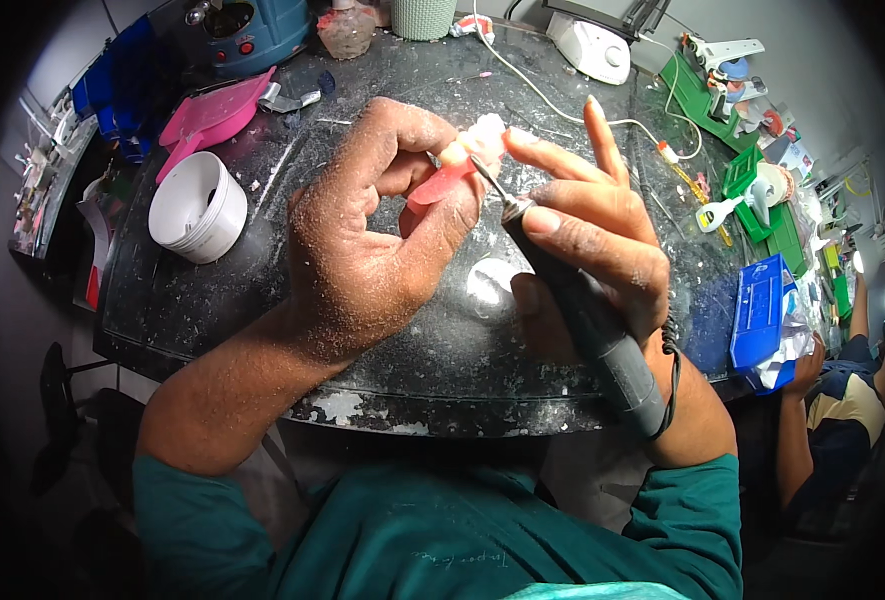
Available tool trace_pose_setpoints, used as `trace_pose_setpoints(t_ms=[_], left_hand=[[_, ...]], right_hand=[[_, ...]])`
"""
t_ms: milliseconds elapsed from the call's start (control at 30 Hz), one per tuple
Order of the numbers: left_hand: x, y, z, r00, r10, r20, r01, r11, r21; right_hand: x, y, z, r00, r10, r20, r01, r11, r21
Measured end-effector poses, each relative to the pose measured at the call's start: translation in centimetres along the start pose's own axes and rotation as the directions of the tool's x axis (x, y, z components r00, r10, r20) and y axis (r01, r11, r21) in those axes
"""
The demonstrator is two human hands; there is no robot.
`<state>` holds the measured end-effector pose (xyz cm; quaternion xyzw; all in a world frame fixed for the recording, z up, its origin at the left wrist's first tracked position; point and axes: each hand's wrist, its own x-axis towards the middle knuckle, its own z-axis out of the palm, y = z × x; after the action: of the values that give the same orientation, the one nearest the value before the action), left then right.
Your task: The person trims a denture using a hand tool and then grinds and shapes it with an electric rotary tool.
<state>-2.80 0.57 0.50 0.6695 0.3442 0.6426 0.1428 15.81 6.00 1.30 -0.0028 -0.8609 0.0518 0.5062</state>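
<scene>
My left hand (358, 260), dusted with pale powder, pinches a small pink acrylic dental piece (440, 181) with whitish teeth at the middle of the view. My right hand (603, 240) grips a dark rotary handpiece (588, 330) with a coiled cord along its side. Its thin metal tip (483, 172) reaches the piece by the teeth; whether it touches, I cannot tell. My right index and another finger are stretched toward the piece and upward.
A white tub (198, 225) and pink dustpan (213, 112) lie left on the dusty black bench (353, 400). A blue machine (263, 45), white control box (583, 45) and cord stand behind. Green trays (773, 225) and blue bins (758, 320) line the right, beside another person's arm (798, 450).
</scene>
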Motion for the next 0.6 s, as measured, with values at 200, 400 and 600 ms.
trace_pose_setpoints(t_ms=[200, 400, 600], left_hand=[[-0.07, 0.17, 0.06, 0.999, -0.037, -0.022, 0.035, 0.998, -0.059], [-0.17, 0.39, 0.16, 0.996, -0.091, -0.005, 0.090, 0.992, -0.084], [-0.10, 0.62, 0.10, 0.993, -0.116, 0.012, 0.116, 0.993, -0.030]], right_hand=[[0.30, -0.23, -0.14, 0.994, -0.017, 0.107, 0.022, 0.999, -0.045], [0.01, 0.01, 0.37, 0.998, -0.009, 0.064, 0.010, 1.000, -0.021], [-0.07, -0.28, 0.37, 1.000, 0.025, 0.008, -0.025, 0.999, 0.020]])
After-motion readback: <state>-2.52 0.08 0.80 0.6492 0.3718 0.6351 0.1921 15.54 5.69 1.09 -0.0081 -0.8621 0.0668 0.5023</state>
